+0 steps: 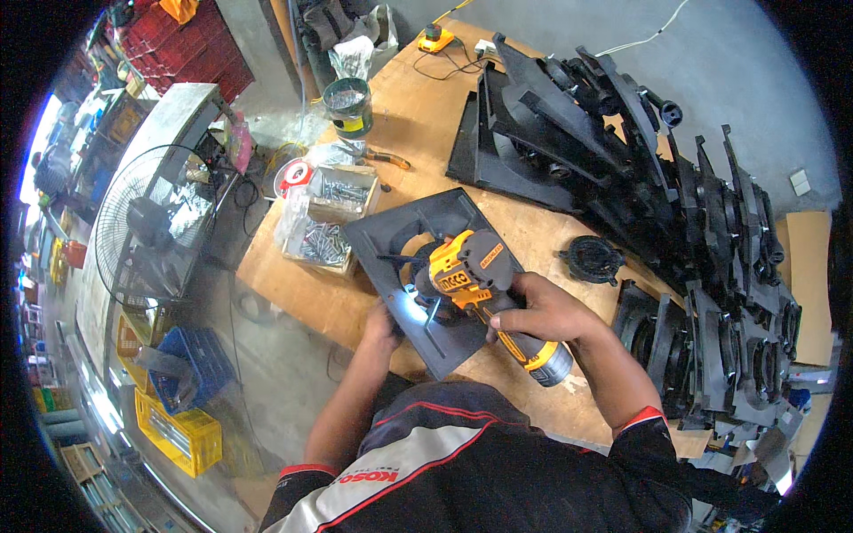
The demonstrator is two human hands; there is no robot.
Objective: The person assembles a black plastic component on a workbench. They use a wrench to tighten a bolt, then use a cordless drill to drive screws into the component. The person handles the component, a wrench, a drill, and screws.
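My right hand [544, 313] grips a yellow and black cordless drill [484, 282] by its handle. The drill's nose points left and down onto a dark grey plastic panel [418, 233] with a round opening, lying flat on the wooden bench [533, 233]. A small light from the drill shines on the panel. My left hand [382, 327] rests on the panel's near edge, holding it down against the bench.
Open cardboard boxes of screws [327, 224] sit left of the panel. A round black part [591, 259] lies to the right. Stacks of black plastic panels [675, 213] fill the bench's right side. A paint tin [348, 105], a charger [435, 39], a floor fan [155, 226] and crates [178, 426] are around.
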